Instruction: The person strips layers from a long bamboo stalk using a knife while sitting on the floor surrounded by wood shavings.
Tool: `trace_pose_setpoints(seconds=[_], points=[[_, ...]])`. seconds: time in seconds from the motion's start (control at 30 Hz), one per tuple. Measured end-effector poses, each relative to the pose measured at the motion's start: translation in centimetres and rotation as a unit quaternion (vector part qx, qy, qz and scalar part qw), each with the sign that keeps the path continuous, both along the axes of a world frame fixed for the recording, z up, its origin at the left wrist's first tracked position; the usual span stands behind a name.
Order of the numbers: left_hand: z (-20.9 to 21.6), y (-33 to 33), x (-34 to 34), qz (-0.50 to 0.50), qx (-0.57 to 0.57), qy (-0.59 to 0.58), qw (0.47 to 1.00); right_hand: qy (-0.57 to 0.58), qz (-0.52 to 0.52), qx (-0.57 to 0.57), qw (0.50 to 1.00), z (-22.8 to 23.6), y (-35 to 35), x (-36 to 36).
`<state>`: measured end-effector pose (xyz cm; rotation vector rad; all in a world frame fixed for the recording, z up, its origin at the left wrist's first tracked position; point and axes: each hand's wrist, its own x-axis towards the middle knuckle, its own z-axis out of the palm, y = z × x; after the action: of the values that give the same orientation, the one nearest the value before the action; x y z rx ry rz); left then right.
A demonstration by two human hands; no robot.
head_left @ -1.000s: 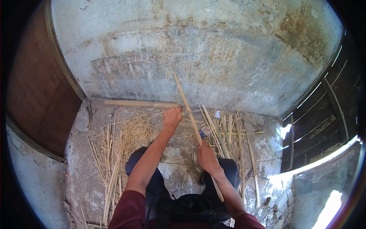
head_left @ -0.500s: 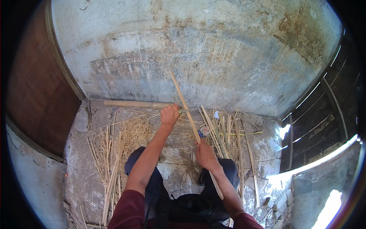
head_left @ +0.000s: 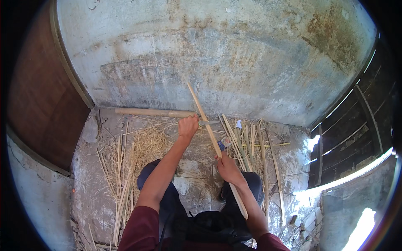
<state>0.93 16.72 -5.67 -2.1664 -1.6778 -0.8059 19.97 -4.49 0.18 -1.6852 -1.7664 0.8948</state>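
Observation:
My left hand (head_left: 188, 126) is closed round the handle of a knife, most of which is hidden in my fist. The knife's blade (head_left: 213, 122) points right and crosses the bamboo strip (head_left: 210, 134) above its middle; whether it bites into it I cannot tell. My right hand (head_left: 228, 168) grips that long pale strip lower down. The strip slants from its tip near the wall down to a lower end beside my right forearm.
Bamboo shavings (head_left: 148, 144) lie in a heap at left, with split strips (head_left: 122, 205) beside them. More bamboo strips (head_left: 247, 144) lie at right. A thick bamboo pole (head_left: 146, 112) rests along the stained wall (head_left: 201, 58). Broken bricks (head_left: 309, 222) are at lower right.
The knife blade now shows to the right of the strip, where before it was hardly visible. My left hand has shifted slightly right; the strip's top has dropped a little.

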Motion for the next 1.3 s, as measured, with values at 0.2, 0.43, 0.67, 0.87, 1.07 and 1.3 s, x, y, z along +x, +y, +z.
trace_pose_setpoints(seconds=[0.2,0.43,0.67,0.87,1.07,1.3], points=[[-3.2,3.8,-7.6,0.136,-0.025,0.046,0.989,0.225,0.03,-0.184,0.956,2.2,-0.8,-0.5],[0.3,2.4,-12.1,0.179,-0.065,-0.027,0.981,0.144,0.052,-0.129,0.98,0.4,-1.3,0.2],[4.2,-1.5,-7.5,0.089,-0.072,-0.075,0.991,0.106,-0.017,-0.021,0.994,0.2,-0.9,-0.7],[4.8,-3.8,-3.7,-0.055,-0.094,-0.017,0.994,0.095,-0.002,0.031,0.995,-0.6,-0.7,-0.9],[3.4,-3.1,-3.0,-0.033,-0.125,0.044,0.991,0.057,-0.01,0.049,0.997,0.1,-1.4,-1.5],[1.6,-1.2,-2.6,-0.018,-0.131,0.058,0.99,-0.073,-0.014,0.041,0.996,-0.4,-1.6,-1.9]])
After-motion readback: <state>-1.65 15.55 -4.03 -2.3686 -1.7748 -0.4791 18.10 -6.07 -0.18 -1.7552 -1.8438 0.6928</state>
